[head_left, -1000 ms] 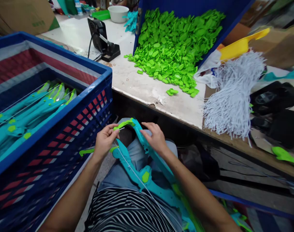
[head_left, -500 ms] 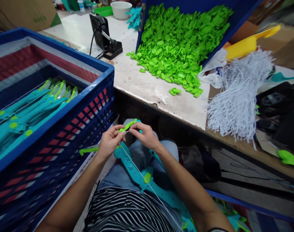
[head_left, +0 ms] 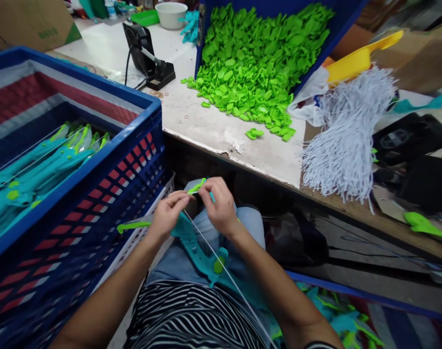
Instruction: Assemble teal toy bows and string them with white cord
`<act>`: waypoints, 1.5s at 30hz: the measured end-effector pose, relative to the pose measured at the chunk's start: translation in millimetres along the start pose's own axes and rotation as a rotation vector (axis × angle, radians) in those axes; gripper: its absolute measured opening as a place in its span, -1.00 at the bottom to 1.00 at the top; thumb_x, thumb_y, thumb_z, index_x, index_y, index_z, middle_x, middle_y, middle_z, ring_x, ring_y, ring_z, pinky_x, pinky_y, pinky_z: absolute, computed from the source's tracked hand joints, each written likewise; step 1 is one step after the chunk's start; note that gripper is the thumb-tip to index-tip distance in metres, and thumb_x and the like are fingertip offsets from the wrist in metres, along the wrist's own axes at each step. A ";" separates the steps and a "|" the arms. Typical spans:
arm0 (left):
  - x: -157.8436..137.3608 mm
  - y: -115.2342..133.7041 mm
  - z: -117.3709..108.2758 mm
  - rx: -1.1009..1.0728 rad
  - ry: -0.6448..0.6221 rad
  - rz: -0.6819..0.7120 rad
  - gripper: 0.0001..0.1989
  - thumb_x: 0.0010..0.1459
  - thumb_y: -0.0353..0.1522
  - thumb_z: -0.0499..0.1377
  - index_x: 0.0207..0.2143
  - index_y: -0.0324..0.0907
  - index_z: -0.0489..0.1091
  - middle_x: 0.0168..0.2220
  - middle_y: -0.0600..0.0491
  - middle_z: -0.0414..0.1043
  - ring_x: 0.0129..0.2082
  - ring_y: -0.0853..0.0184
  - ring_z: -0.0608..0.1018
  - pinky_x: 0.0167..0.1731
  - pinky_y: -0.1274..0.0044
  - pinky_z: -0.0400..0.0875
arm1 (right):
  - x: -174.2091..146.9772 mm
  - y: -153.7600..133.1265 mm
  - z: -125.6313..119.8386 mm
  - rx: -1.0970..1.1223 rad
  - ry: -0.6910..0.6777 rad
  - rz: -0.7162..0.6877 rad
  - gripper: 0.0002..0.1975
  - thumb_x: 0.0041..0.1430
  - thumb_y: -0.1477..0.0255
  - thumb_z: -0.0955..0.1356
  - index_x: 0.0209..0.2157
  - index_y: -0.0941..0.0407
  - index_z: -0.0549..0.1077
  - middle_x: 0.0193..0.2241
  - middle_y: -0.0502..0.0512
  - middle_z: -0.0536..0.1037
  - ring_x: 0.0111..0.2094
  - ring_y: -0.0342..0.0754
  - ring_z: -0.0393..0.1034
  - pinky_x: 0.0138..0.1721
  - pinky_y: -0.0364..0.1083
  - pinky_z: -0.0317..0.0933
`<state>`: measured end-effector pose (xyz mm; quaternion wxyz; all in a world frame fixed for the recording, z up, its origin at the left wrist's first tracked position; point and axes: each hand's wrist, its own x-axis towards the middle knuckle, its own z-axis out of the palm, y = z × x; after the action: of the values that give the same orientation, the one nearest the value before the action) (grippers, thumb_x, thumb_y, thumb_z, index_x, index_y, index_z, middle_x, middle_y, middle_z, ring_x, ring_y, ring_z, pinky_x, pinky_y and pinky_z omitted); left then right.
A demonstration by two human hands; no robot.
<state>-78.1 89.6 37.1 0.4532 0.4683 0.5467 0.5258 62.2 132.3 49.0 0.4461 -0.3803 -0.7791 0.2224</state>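
Pinching one green tip (head_left: 195, 187), the left hand (head_left: 167, 213) is closed; beside it, the right hand (head_left: 221, 206) has bunched fingers, hold unclear. Below both: one white cord (head_left: 239, 291), one teal frame (head_left: 194, 248), partly hidden.

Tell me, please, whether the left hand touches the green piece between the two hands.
Touching. The head view shows the left hand pinching one end of the green piece.
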 end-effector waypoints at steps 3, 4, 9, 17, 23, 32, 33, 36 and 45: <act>-0.3 10.0 -4.1 -0.215 0.035 -0.243 -0.73 -0.07 -0.21 0.26 -0.41 -0.25 0.53 -0.34 -0.07 0.53 -0.18 0.19 0.51 -0.08 0.39 0.32 | -20.8 -8.2 9.9 0.032 -0.107 -0.163 -0.82 0.28 0.42 0.19 -0.42 0.09 0.29 -0.42 0.10 0.39 -0.29 -0.03 0.24 -0.21 -0.02 0.21; -1.6 14.2 -5.6 -0.202 0.054 -0.250 -0.73 -0.13 -0.22 0.29 -0.44 -0.25 0.52 -0.33 -0.06 0.53 -0.22 0.20 0.51 -0.13 0.42 0.35 | -25.9 -8.1 13.6 0.042 -0.112 -0.165 -0.83 0.28 0.43 0.19 -0.41 0.09 0.30 -0.41 0.10 0.40 -0.29 -0.03 0.24 -0.22 -0.02 0.21; -9.7 32.8 -7.3 0.083 0.181 -0.044 -0.82 -0.11 -0.28 0.28 -0.49 -0.21 0.46 -0.39 0.00 0.51 -0.36 0.32 0.49 -0.36 0.54 0.36 | -26.3 -3.2 25.6 0.080 -0.020 -0.005 -0.79 0.29 0.40 0.18 -0.43 0.08 0.30 -0.46 0.06 0.37 -0.34 -0.05 0.23 -0.28 -0.04 0.18; -1.0 33.6 1.3 -0.331 0.132 -0.326 -0.65 -0.26 -0.21 0.37 -0.48 -0.26 0.40 -0.74 0.19 0.24 -0.78 0.57 0.18 -0.78 0.70 -0.06 | -3.4 -16.4 27.1 0.254 0.121 0.116 -0.79 0.25 0.40 0.23 -0.47 0.09 0.33 -0.49 0.01 0.36 -0.37 -0.10 0.28 -0.27 -0.07 0.20; 1.8 40.0 -2.7 -0.373 0.044 -0.429 -0.63 -0.34 -0.20 0.41 -0.54 -0.26 0.40 -0.75 0.19 0.20 -0.77 0.57 0.18 -0.79 0.70 -0.07 | -5.1 -15.9 34.2 0.419 0.216 0.240 -0.83 0.19 0.33 0.30 -0.40 0.07 0.49 -0.41 0.03 0.38 -0.32 -0.11 0.30 -0.25 -0.08 0.26; 2.4 35.7 5.6 -0.318 0.193 -0.399 -0.73 -0.27 -0.27 0.34 -0.57 -0.25 0.37 -0.75 0.19 0.20 -0.78 0.57 0.19 -0.78 0.68 -0.03 | -6.8 -6.8 46.1 0.616 0.132 0.478 -0.82 0.11 0.30 0.35 -0.28 0.10 0.43 -0.42 -0.01 0.43 -0.42 -0.16 0.32 -0.36 -0.15 0.28; 1.8 35.9 6.7 -0.309 0.209 -0.397 -0.74 -0.26 -0.27 0.33 -0.58 -0.25 0.36 -0.75 0.19 0.20 -0.78 0.56 0.20 -0.78 0.69 -0.02 | -7.1 -7.8 45.1 0.577 0.152 0.452 -0.85 0.12 0.31 0.34 -0.32 0.10 0.43 -0.43 -0.01 0.44 -0.41 -0.16 0.33 -0.35 -0.15 0.29; -0.2 37.1 6.9 -0.293 0.238 -0.386 -0.75 -0.25 -0.28 0.31 -0.58 -0.25 0.34 -0.73 0.17 0.25 -0.75 0.52 0.30 -0.78 0.70 0.05 | -7.7 -10.5 37.0 0.407 0.176 0.253 -0.88 0.17 0.35 0.32 -0.36 0.08 0.47 -0.40 0.02 0.44 -0.34 -0.12 0.35 -0.28 -0.10 0.29; -8.3 43.6 -7.8 -0.307 0.082 -0.436 -0.73 -0.33 -0.35 0.34 -0.51 -0.31 0.43 -0.58 0.02 0.45 -0.58 0.36 0.50 -0.58 0.57 0.42 | -2.3 -7.2 5.4 0.138 -0.142 -0.104 -0.82 0.24 0.44 0.24 -0.35 0.10 0.47 -0.36 0.07 0.48 -0.31 -0.13 0.39 -0.27 -0.12 0.29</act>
<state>-83.0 80.6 80.9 0.5991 0.2436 0.5663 0.5109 55.4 126.0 50.0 0.4260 -0.2912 -0.8100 0.2785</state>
